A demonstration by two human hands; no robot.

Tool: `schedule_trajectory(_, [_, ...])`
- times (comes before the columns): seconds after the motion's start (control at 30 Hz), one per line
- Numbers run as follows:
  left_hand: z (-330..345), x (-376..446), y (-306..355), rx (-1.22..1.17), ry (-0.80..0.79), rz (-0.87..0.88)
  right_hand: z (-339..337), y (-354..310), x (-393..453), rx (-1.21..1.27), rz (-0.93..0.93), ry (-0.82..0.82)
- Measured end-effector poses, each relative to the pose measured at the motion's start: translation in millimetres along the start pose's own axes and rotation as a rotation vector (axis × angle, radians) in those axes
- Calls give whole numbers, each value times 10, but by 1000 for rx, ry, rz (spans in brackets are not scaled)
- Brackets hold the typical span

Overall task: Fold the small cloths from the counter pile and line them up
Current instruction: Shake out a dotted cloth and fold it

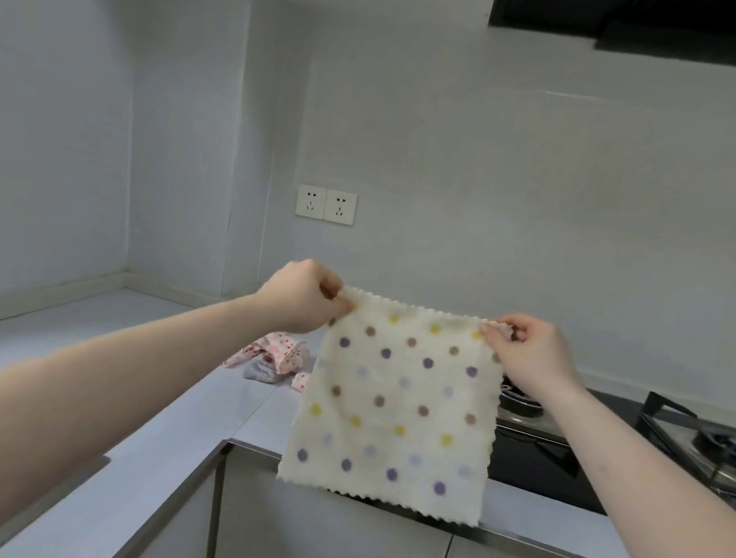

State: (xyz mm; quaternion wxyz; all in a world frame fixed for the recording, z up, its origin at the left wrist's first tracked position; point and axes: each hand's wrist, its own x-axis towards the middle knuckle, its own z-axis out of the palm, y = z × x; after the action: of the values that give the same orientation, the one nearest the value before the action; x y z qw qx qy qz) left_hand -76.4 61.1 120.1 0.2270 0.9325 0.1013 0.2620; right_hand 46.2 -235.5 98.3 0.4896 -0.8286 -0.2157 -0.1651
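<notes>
— What do you have up in front of you?

— A cream dotted cloth [400, 406], opened out flat and hanging in the air over the front edge of the bench [207, 403]. Its dots run in rows of yellow, brown, purple and pale lilac, and its edges are zigzag cut.

— How is the grip on it?

— My left hand [302, 298] pinches the top left corner, fingers curled round the fabric. My right hand [530, 353] pinches the top right corner the same way. The top edge is stretched nearly level between them, and the lower edge hangs free, apart from the bench.

— And the pile?

— The cloth pile [274, 358] sits on the bench behind the hanging cloth, to its left: pink patterned pieces with a grey one among them, all crumpled. The cloth covers part of it, so I cannot tell how far it reaches.

— Anything else nearby?

— A gas hob [664, 443] to the right on the bench, two wall sockets [326, 204] behind, and a dark hood [667, 18] above.
</notes>
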Motion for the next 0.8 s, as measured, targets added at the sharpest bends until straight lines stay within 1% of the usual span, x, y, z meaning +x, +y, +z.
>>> schedule_trajectory(0.07, [131, 34, -15, -119, -108, -133, 61, 89, 14, -61, 56, -58])
schedule_trajectory(0.17, [342, 62, -82, -406, -203, -305, 188, 207, 51, -43, 127, -104])
schedule_trajectory(0.27, [526, 106, -184, -642, -190, -419, 322, 269, 110, 29, 170, -100])
schedule_trajectory(0.37, [643, 169, -275, -706, -114, -446, 442, 336, 208, 100, 186, -103])
schedule_trajectory(0.43, [697, 188, -352, -682, -99, -439, 501, 399, 253, 54, 154, -100])
schedule_trajectory(0.57, [785, 103, -477, -410, -140, -357, 589, 486, 138, -55, 67, -132])
schedule_trajectory(0.63, [828, 28, -537, -318, -154, -312, 625, 537, 44, -70, 39, -148])
schedule_trajectory(0.73, [918, -111, -663, -250, -169, -248, 681, 630, -125, -114, 26, -190])
schedule_trajectory(0.8, [1004, -203, -752, -256, -166, -244, 726, 712, -239, -140, 7, -227])
